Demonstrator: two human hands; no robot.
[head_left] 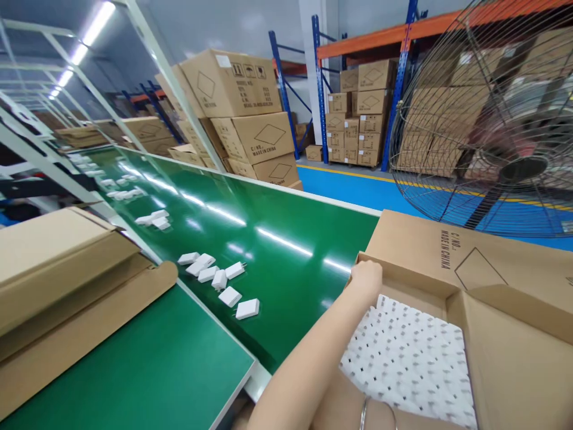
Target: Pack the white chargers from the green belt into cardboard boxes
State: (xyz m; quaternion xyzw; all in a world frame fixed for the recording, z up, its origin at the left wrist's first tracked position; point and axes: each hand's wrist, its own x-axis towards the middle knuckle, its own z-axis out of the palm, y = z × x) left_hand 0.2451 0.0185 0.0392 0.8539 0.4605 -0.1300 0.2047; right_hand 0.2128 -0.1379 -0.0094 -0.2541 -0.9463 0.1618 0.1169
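Observation:
My left hand (367, 279) is closed over the far left corner of an open cardboard box (454, 304) at the right, fingers wrapped on its rim. Inside the box lies a full layer of white chargers (407, 352), packed in rows. My right forearm, with a thin metal bangle, crosses the near side of the box at the bottom edge; the right hand itself is out of sight. Loose white chargers (219, 279) lie on the green conveyor belt (286, 286), left of my left arm.
A brown carton (58, 257) stands on a green side table (147, 364) at the left. Behind the belt are stacked cartons (255, 137). A large wire-caged fan (523, 170) stands at the right. Metal frame posts line the belt.

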